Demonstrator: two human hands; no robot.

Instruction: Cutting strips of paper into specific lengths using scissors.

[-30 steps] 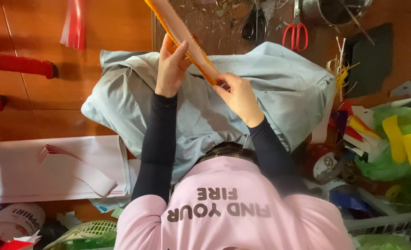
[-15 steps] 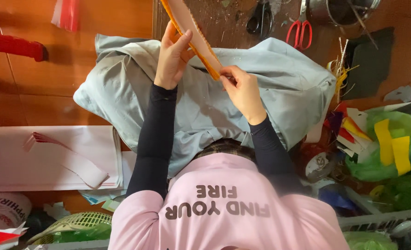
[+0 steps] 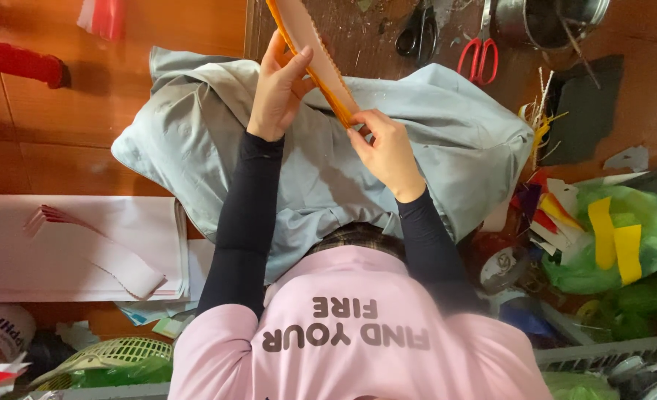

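Note:
Both my hands hold a long orange and tan paper strip [image 3: 310, 52] with a toothed edge, which runs up and out of the top of the view. My left hand [image 3: 278, 92] grips it higher up, thumb and fingers wrapped around it. My right hand [image 3: 386, 147] pinches its lower end between the fingertips. Under both hands a rumpled grey cloth [image 3: 195, 141] lies spread over my lap. My sleeves are black and my shirt is pink.
Red-handled scissors [image 3: 478, 52], black scissors [image 3: 417, 33] and a metal pot [image 3: 547, 18] lie on the brown floor ahead. At right is a green plastic bag [image 3: 650, 222] with yellow strips and coloured scraps. White paper sheets [image 3: 17, 252] and a green basket [image 3: 110, 359] are at left.
Both hands keep their hold on the strip. My left fingers have shifted a little higher along it, and the strip now stands slightly steeper.

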